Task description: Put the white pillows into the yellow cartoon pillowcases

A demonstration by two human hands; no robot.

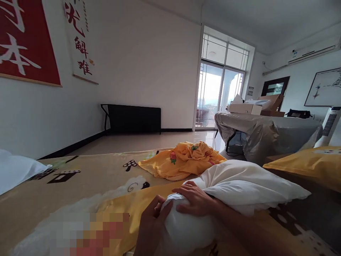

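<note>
A plump white pillow (pixel 247 181) lies across the bed in front of me, its near end bunched toward my body. My left hand (pixel 154 220) pinches the edge of that end between thumb and fingers. Across the top, my right hand (pixel 195 199) grips the fabric with bent fingers, and its forearm crosses over the pillow. Beneath and to the left spreads a flat yellow cloth (pixel 133 202), partly hidden by the pillow and a blurred patch. Just beyond the hands is a crumpled yellow-orange cloth (pixel 183 161) with a strawberry print.
A patterned beige blanket (pixel 101 170) covers the bed. White bedding (pixel 18 169) lies at the left edge, and a yellow pillow (pixel 311 163) sits at right. Farther back stand a plastic-covered table (pixel 250 131) with boxes (pixel 246 107), a tower fan (pixel 330 124) and a black folded table (pixel 134 119).
</note>
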